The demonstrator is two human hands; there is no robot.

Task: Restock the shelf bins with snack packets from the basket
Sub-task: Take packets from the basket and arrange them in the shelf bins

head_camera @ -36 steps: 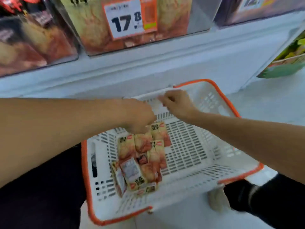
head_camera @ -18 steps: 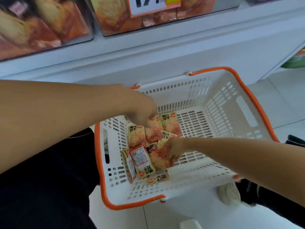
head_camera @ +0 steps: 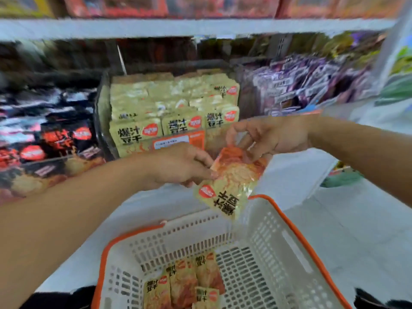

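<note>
A yellow-and-orange snack packet [head_camera: 231,181] hangs upside down above the basket, held between both hands. My left hand [head_camera: 178,166] pinches its left edge. My right hand [head_camera: 267,137] pinches its top from the right. Below, the white basket with an orange rim [head_camera: 296,233] holds several matching packets [head_camera: 182,284] at its bottom left. Straight ahead, a clear shelf bin [head_camera: 101,121] is packed with rows of the same yellow packets [head_camera: 174,108].
A bin of black-and-red packets [head_camera: 55,139] stands to the left of the yellow one, and a bin of purple packets [head_camera: 312,81] to its right. A white shelf edge [head_camera: 200,27] runs overhead. A white floor lies to the right of the basket.
Both hands have come up out of the basket with one packet. The view has swung upward from the basket to the shelf bins.
</note>
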